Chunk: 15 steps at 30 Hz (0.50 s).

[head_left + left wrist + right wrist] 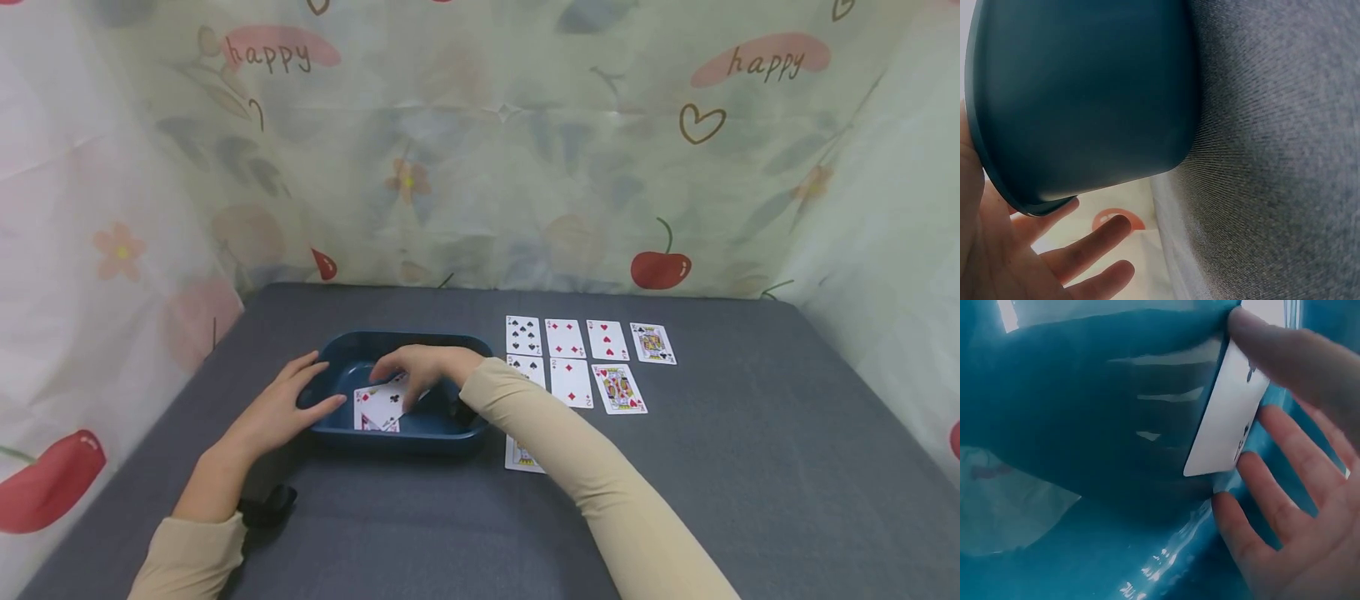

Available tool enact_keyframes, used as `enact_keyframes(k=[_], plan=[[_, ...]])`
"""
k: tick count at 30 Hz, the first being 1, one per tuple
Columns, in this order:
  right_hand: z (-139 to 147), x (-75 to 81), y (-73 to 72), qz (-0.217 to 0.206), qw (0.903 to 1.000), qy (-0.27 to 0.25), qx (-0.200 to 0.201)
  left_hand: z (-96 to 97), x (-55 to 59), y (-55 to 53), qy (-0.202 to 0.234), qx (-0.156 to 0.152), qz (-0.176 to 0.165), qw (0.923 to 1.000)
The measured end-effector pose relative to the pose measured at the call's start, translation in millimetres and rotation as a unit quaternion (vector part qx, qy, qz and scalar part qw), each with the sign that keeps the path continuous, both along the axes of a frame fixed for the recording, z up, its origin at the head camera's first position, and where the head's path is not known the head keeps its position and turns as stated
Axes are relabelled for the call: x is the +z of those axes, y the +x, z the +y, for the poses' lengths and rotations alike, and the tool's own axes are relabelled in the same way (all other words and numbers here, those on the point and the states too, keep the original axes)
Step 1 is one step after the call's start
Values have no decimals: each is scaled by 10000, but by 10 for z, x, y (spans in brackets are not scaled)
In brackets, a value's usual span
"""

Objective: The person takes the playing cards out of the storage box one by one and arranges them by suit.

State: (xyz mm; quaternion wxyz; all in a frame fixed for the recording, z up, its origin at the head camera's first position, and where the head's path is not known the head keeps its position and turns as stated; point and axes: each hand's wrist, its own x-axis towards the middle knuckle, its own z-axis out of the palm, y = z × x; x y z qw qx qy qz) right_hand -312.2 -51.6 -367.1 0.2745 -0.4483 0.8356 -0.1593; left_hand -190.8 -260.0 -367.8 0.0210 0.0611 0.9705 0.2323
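Observation:
A dark blue tray (405,444) with a raised rim stands left of the table's middle. My left hand (273,408) rests on its left end, thumb over the rim, other fingers extended and spread; the left wrist view shows the tray's outer wall (1097,94) beside them. Inside the tray, my right hand (431,371) pinches a playing card with black clubs (381,406) between thumb and fingers. In the right wrist view this card (1219,425) stands tilted near the tray wall. More cards, one with a red mark (358,408), lie under it.
Right of the tray, face-up cards lie in rows, among them a four of diamonds (565,338), a two of diamonds (572,383) and a king of hearts (619,389). My right sleeve partly covers a face card (521,457). A patterned curtain (495,167) encloses the grey table (750,467).

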Motion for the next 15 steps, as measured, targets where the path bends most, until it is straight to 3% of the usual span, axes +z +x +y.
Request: enact_keyframes(k=[7,15], plan=[[-19,3,20,619,9977,266,64,-12,-19,-6,43,-66,111,9999],[-7,1,33,662,9972,307,-176,-10,-26,-6,16,-35,104,9999]])
